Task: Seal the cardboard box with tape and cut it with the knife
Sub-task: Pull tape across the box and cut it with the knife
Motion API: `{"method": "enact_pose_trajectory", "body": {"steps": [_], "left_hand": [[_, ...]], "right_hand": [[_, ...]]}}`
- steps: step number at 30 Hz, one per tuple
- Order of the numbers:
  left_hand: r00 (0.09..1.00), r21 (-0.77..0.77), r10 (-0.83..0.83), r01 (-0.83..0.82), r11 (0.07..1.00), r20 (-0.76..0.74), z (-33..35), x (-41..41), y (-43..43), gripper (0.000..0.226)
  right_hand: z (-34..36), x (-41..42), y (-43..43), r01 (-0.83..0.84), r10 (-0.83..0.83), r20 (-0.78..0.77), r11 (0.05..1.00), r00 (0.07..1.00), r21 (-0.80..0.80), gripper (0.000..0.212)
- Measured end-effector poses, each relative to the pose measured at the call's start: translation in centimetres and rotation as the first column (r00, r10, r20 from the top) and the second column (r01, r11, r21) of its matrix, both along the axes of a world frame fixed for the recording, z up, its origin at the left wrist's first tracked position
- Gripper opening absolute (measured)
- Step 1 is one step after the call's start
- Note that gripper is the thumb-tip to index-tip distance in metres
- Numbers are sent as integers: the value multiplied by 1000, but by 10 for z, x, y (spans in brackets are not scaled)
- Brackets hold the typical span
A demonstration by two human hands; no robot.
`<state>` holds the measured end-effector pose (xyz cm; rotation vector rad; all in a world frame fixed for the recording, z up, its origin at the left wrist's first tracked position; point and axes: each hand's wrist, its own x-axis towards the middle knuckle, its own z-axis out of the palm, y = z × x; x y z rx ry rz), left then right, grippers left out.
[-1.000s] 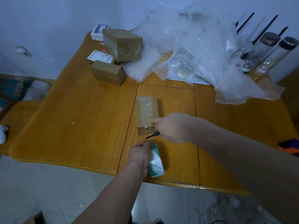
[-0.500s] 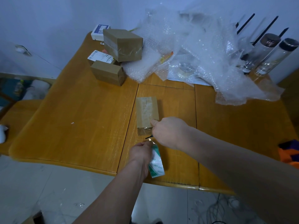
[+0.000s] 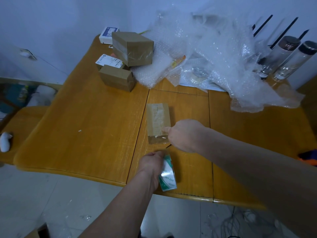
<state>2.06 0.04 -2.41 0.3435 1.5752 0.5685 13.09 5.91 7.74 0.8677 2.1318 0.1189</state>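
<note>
One wooden table (image 3: 85,117) fills most of the room in front of the person, its far right end buried under a big heap of bubble wrap (image 3: 214,54). Behind that heap, at the far right, two clear bottles (image 3: 289,59) with dark caps lean against the wall. At the far left of the tabletop sits a cluster of brown boxes (image 3: 133,48), one taped cube on top and a flatter one nearer, with a small white carton (image 3: 108,34) behind them by the wall.

Near the middle of the table lies the small cardboard box (image 3: 158,120), flat, its long side running away from the person. Clear tape runs along its top and hangs over the near end as a shiny strip touching the wood.

The right hand (image 3: 184,134) comes in from the right, its thumb pressed on the near right corner of the box top. Its fingers are curled shut around a knife (image 3: 168,146); only a thin dark tip shows below the hand, just beside the loose tape end.

The left hand (image 3: 151,164) rests on the table nearer the edge, fingers wrapped around a tape roll (image 3: 167,174) with green and white printing, the roll standing on its rim.
</note>
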Motion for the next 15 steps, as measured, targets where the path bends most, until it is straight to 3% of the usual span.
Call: {"method": "enact_pose_trajectory", "body": {"steps": [4,9,11,15], "left_hand": [[1000,-30,-30,30,999,-9,0,-3,-3,24],[996,-74,-80,78,994,-23,4,-6,-19,27],[997,-60,-80,79,995,-17,5,-6,-20,24],[998,-50,-69,69,996,-11,6,-7,-16,23]], "right_hand": [[-7,6,10,63,-63,16,997,998,-45,55],[-25,19,20,188,-197,-110,979,974,-84,86],[-29,28,24,221,-249,-186,962,950,-159,79],[-25,37,27,153,-215,-272,961,938,-232,33]]}}
